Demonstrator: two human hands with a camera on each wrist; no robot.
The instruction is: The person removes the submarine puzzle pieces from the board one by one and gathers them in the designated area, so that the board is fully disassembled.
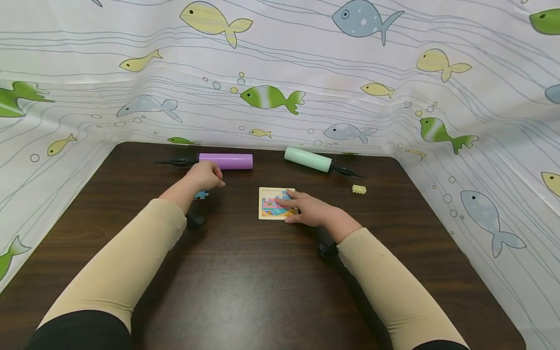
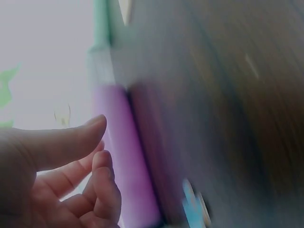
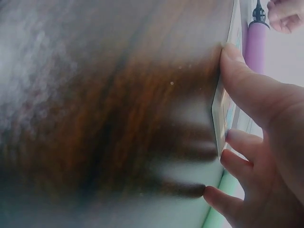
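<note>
A square jigsaw puzzle board (image 1: 260,214) with a pale wooden frame and a colourful, partly filled picture lies mid-table. My right hand (image 1: 311,210) rests over its right side with spread fingers, the thumb touching the near edge. In the right wrist view, the thumb (image 3: 244,78) lies along the board's edge (image 3: 218,110). Left of the board, my left hand (image 1: 204,176) hovers with loosely curled fingers; nothing shows between thumb and fingers in the left wrist view. A blue jigsaw piece (image 1: 201,195) lies beneath that hand, and appears blurred in the left wrist view.
Behind the left hand lies a purple balloon pump (image 1: 232,161) with a black nozzle. A mint-green pump (image 1: 307,159) lies behind the board. One small pale yellow toy block (image 1: 358,189) sits to the right. A fish-patterned curtain (image 1: 280,63) borders the dark wooden table (image 1: 245,291).
</note>
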